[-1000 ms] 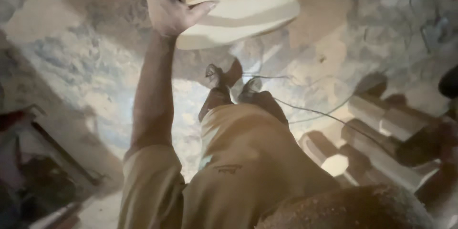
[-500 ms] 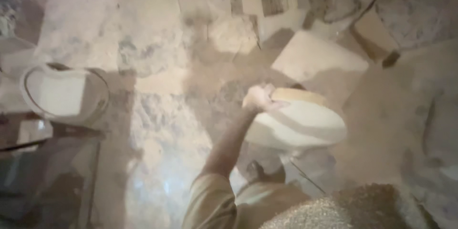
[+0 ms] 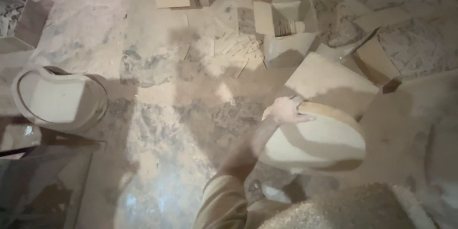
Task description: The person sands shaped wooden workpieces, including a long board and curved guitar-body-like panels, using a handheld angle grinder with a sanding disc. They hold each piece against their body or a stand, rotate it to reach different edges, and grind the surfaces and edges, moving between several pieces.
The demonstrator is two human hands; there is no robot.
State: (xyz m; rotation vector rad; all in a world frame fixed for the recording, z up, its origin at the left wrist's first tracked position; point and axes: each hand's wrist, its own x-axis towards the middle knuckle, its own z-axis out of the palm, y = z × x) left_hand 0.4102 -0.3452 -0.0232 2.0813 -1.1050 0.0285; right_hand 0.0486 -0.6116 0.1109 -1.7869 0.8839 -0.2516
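Fingers of one hand (image 3: 285, 110), I cannot tell left or right, are closed over the top edge of a pale curved panel (image 3: 317, 140) at lower right of the frame. It looks stiff, thick and rather heavy, dusty so maybe slippery; the edge seems the only good hold. The other hand is not seen. A white bucket (image 3: 59, 98) stands at left, well apart.

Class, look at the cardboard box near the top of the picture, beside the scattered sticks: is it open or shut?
Open. The cardboard box has its flaps spread outward, and a stack of thin pieces shows inside it.
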